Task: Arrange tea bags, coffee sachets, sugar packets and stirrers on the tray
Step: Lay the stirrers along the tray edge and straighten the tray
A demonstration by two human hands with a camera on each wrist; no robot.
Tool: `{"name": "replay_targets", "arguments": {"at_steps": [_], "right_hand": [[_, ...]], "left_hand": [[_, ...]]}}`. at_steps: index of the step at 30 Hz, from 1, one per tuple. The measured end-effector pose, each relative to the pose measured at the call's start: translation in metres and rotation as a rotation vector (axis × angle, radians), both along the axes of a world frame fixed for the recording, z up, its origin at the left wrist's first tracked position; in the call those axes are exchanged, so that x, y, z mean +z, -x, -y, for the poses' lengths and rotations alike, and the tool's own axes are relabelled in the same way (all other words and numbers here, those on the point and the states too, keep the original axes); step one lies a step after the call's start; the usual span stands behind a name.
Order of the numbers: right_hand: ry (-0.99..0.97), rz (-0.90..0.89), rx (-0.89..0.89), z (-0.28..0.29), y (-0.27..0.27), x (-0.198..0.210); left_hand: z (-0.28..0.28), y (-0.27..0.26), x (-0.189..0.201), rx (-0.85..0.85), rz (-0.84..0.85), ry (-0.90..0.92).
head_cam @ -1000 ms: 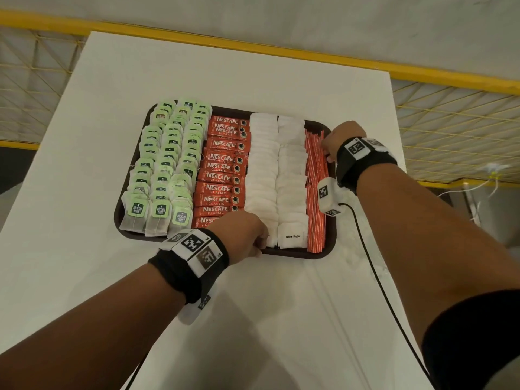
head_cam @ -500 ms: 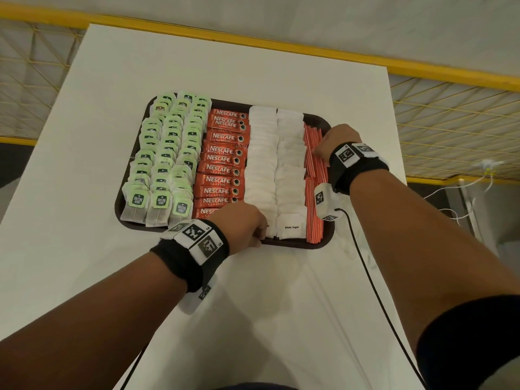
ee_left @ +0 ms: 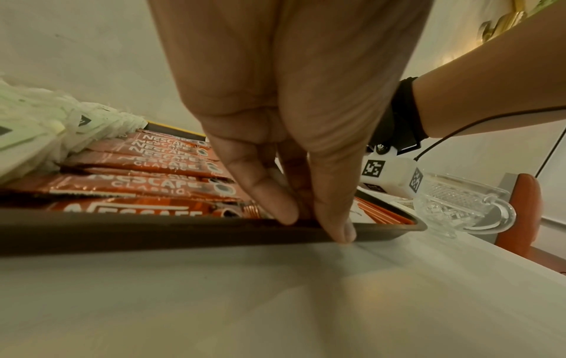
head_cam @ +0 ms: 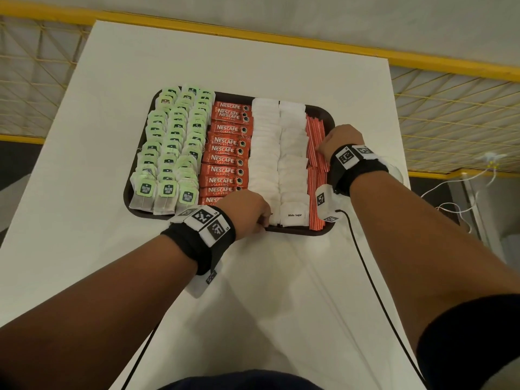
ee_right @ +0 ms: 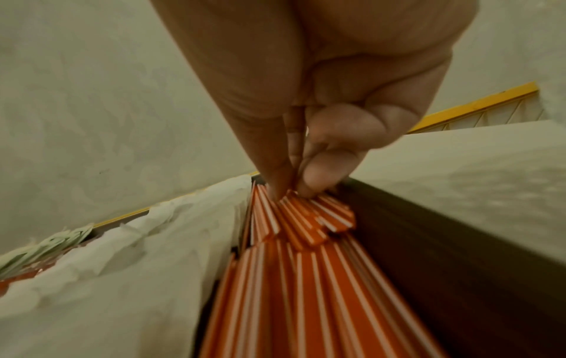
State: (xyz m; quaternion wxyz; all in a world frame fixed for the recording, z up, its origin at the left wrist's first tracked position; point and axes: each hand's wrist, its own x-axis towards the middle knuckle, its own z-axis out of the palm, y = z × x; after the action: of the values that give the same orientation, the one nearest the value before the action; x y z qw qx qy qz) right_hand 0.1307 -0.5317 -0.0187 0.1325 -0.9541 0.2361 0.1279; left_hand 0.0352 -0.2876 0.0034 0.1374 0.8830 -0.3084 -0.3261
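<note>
Your left hand [head_cam: 247, 211] pinches the tray's [head_cam: 298, 229] near rim, probably steadying it, while your right hand [ee_right: 294, 191] pinches the striped stirrers [head_cam: 315, 153] along the right edge, beside the sugar packets [head_cam: 278, 153], likely squaring that row.

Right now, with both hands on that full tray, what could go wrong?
1. The right hand pinches loose orange-and-white striped stirrers lying crooked atop the pile; a tug might scatter them.
2. The left hand grips the dark brown plastic tray at its near rim; a jerk could slide the white paper sugar packets out of line.
</note>
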Motion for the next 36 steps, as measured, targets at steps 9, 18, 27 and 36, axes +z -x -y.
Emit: {"name": "replay_targets", "arguments": {"at_steps": [9,18,27,36], "right_hand": [[-0.065,0.127,-0.077,-0.018,0.076,0.009],[0.000,-0.067,-0.091,-0.042,0.122,0.005],[0.032,-0.206,-0.084,-0.045,0.121,0.016],[-0.043,-0.138,-0.071,-0.067,0.107,0.011]], "left_hand": [[-0.020,0.004,0.002,0.101,0.045,0.152],[-0.142,-0.023,-0.011,0.704,0.441,0.122],[-0.192,-0.021,-0.034,0.900,0.257,-0.079],[-0.236,-0.022,-0.043,1.005,0.270,-0.029]]}}
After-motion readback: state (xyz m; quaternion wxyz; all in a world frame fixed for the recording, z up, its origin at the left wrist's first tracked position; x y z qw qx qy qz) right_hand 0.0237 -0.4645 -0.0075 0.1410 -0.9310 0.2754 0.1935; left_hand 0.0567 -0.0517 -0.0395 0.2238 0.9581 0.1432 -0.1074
